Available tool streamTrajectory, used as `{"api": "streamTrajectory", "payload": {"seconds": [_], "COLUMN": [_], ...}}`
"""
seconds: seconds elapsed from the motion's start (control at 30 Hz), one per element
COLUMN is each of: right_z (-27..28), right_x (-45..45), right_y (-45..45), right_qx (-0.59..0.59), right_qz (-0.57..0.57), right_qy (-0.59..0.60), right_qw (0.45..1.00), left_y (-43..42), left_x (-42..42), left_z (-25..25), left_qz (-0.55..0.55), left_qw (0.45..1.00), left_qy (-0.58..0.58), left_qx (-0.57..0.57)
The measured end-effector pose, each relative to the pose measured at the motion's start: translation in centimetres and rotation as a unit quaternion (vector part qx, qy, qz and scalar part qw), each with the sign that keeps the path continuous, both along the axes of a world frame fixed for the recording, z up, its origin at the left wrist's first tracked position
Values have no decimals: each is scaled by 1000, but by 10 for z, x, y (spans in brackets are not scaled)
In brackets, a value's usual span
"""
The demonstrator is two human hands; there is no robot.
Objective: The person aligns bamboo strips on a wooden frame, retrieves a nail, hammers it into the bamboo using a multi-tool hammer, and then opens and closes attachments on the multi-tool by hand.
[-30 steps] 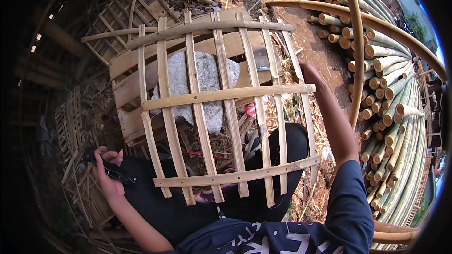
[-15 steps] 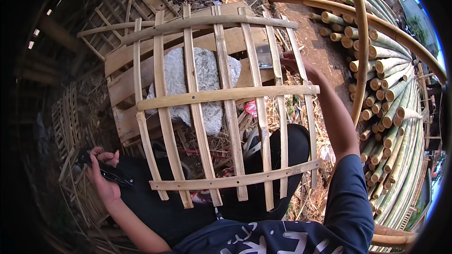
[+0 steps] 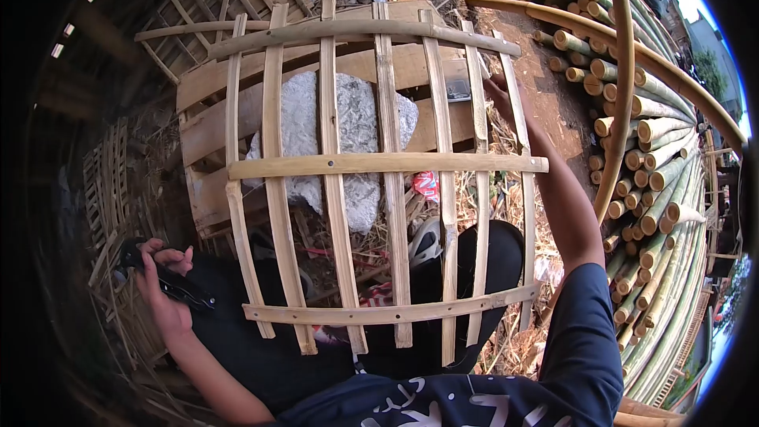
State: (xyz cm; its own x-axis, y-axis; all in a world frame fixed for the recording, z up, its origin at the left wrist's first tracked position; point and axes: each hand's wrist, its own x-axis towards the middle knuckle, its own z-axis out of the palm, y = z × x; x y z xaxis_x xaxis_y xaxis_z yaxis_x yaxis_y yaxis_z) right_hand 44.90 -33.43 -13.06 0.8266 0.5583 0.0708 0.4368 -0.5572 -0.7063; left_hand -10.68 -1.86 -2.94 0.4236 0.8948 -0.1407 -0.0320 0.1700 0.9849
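A slatted bamboo frame (image 3: 364, 164) lies across my lap and over a pale rough stone (image 3: 360, 115), with three cross strips over its several long slats. At the lower left, my left hand (image 3: 164, 285) holds a black tool (image 3: 186, 289) across its palm, away from the frame. My right hand (image 3: 496, 95) is behind the frame's upper right slats, beside a small clear container (image 3: 458, 88) on the wooden boards. Slats partly cover its fingers, and whether it holds anything cannot be made out.
Wooden boards (image 3: 221, 122) lie beneath the stone. Cut bamboo poles (image 3: 652, 130) are stacked at the right, behind a curved bamboo pole (image 3: 622, 79). Another slatted panel (image 3: 190, 20) leans at the upper left. Straw and a red-and-white wrapper (image 3: 427, 186) lie below the frame.
My right hand has moved up and inward from the frame's right edge to beside the small container. My left hand, still with the black tool, has shifted slightly left.
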Motion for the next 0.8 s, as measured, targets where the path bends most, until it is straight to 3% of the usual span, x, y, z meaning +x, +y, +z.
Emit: {"api": "streamTrajectory", "payload": {"seconds": [0.2, 0.4, 0.6, 0.7, 0.8], "right_z": [-21, -35, -15, -9, -32], "right_x": [15, 4, -5, -8, 6], "right_y": [5, 7, 8, 8, 0], "right_qx": [33, 151, 62, 57, 116], "right_qz": [6, 99, 150, 132, 115], "right_qy": [68, 135, 39, 72, -8], "right_qw": [997, 974, 986, 987, 986], "left_y": [-1, 0, 1, 0, 0], "left_x": [3, 4, 1, 1, 1], "left_z": [1, -1, -2, -1, 0], "left_qz": [-4, -5, -4, -1, 1], "left_qw": [1000, 1000, 1000, 1000, 1000], "left_qy": [-4, 12, 7, 8, 9], "left_qx": [3, 7, 3, 3, 8]}}
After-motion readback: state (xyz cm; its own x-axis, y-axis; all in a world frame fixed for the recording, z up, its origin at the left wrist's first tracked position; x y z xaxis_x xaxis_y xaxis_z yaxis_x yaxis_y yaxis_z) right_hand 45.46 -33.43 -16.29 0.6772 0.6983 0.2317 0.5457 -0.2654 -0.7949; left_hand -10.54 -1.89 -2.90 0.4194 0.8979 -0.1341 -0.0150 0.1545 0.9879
